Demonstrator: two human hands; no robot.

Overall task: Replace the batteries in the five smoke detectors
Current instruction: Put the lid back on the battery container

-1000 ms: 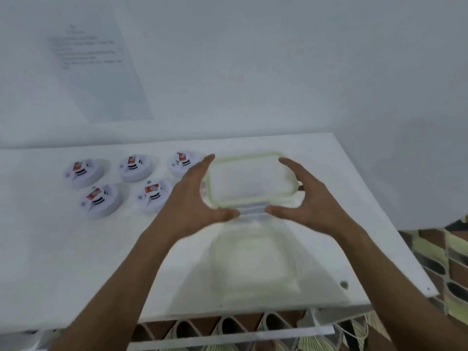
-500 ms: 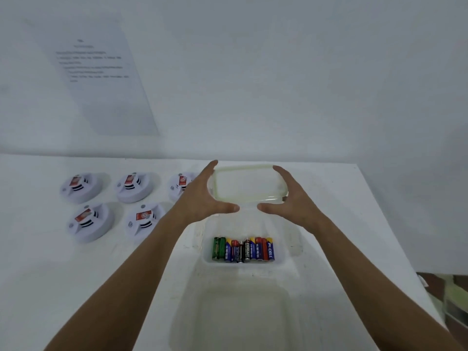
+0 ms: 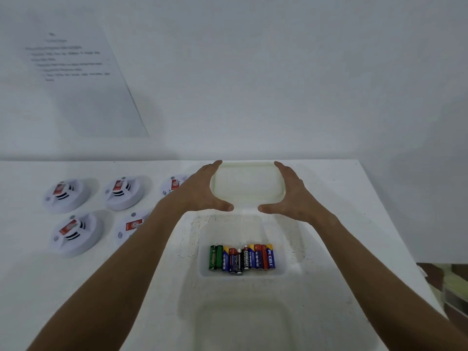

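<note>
Several white round smoke detectors with red labels lie at the left of the white table, among them one at the back left and one in the front row. A clear plastic box sits in the middle and holds a row of mixed AA batteries. Beyond it, at the back of the table, I hold the box's clear lid by its two short sides. My left hand and my right hand each wrap one side, thumbs toward me.
A second clear box with nothing in it stands near the front edge, close to me. A printed sheet hangs on the white wall. The table's right edge runs diagonally, with flooring beyond it.
Both hands carried the lid away from me toward the back of the table. The open box with the batteries came into view beneath. In the last half second little has moved.
</note>
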